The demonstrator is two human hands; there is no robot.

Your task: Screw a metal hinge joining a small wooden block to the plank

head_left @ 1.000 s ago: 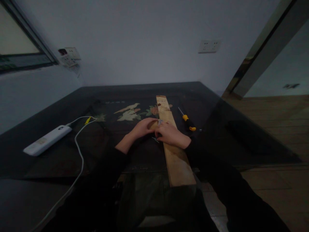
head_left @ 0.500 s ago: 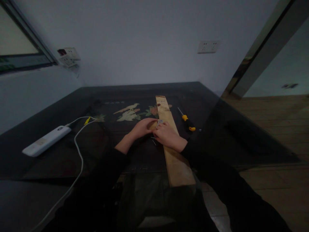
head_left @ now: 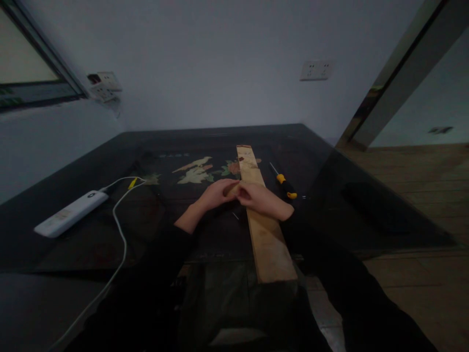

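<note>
Your left hand [head_left: 219,193] and right hand [head_left: 266,201] are meeting at the long, tan, flat wooden plank [head_left: 269,244], which is overhanging the black table [head_left: 326,220] and showing dark far-end stains; whether your curled fingers are pinching anything, I cannot tell.

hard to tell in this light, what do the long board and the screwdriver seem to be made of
Long board: probably bare wood, dull and pale brown, with darker blotches toward its far end. Screwdriver: handle probably plastic or rubber, from its black and yellow colouring; shaft probably metal, thin and greyish, finish unclear.
</note>
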